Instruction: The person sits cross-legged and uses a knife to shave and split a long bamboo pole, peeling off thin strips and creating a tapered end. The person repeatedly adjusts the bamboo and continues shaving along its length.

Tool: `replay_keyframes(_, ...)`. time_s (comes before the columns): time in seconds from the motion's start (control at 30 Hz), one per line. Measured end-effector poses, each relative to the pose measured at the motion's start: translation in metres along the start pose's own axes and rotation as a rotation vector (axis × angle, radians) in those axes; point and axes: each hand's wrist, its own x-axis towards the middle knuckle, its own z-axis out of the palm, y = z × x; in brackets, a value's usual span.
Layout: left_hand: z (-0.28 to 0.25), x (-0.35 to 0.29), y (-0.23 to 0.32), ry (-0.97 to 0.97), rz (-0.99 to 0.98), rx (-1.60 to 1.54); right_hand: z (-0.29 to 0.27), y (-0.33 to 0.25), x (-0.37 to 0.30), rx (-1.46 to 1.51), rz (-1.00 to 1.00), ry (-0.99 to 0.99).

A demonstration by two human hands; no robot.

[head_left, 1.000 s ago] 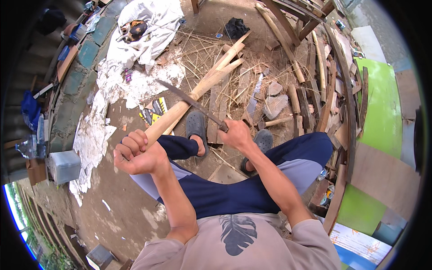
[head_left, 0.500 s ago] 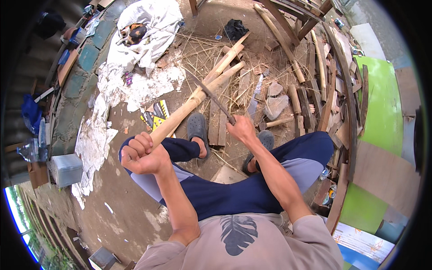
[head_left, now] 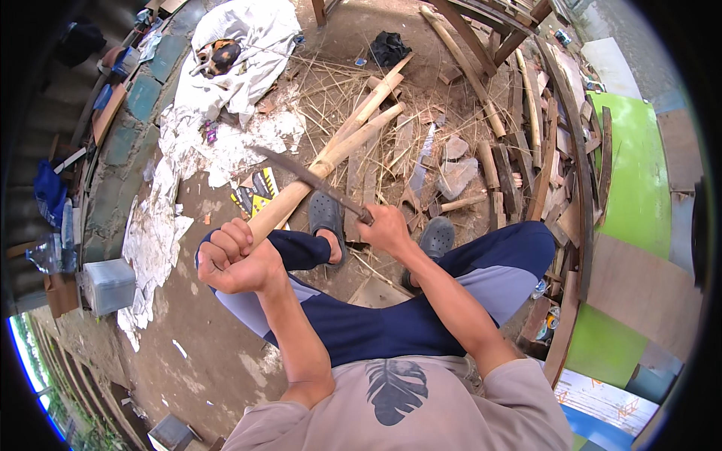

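Note:
I sit with my legs apart, grey clogs (head_left: 326,214) on my feet. My left hand (head_left: 233,259) is shut around the near end of a long bamboo pole (head_left: 331,154) that runs away from me toward the upper right. The pole is split at its far end into two halves. My right hand (head_left: 387,229) grips the handle of a dark machete (head_left: 301,173). Its blade points up and left and crosses over the pole near its middle.
Bamboo strips and straw litter the ground ahead. Wood scraps and planks (head_left: 526,150) pile up on the right beside green boards (head_left: 632,173). White cloth and torn paper (head_left: 226,68) lie at the left by a tiled ledge. A grey box (head_left: 109,286) stands at the far left.
The machete has swung: its blade was across the pole, rose steeper to the right, and now lies low across the pole again, pointing further left. My left hand keeps its hold.

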Motion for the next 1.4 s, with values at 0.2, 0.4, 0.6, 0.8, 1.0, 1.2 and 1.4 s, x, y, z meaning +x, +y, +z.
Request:
replay_keyframes(0.2, -0.006, 0.003, -0.006, 0.124, -0.024, 0.051, 0.004, 0.001, 0.000, -0.062, 0.076, -0.034)
replay_keyframes(0.4, -0.005, 0.001, -0.003, 0.107, -0.028, 0.085, -0.006, 0.031, 0.021, 0.065, 0.472, -0.084)
replay_keyframes(0.6, 0.002, 0.003, -0.003, 0.161, 0.007, 0.041, -0.003, 0.003, -0.001, -0.051, 0.154, -0.097)
replay_keyframes(0.8, -0.005, 0.002, -0.004, 0.133, 0.003, 0.042, -0.005, 0.052, 0.017, -0.001, 0.463, -0.099)
replay_keyframes(1.0, 0.004, 0.000, 0.001, 0.126, -0.008, 0.007, 0.003, 0.036, 0.014, 0.003, 0.196, -0.057)
replay_keyframes(1.2, 0.000, -0.003, -0.002, 0.018, -0.016, -0.026, 0.003, 0.123, 0.029, 0.046, 0.635, 0.051)
replay_keyframes(1.4, 0.023, -0.018, -0.002, 0.102, 0.047, -0.195, -0.020, 0.031, 0.015, 0.134, 0.452, -0.068)
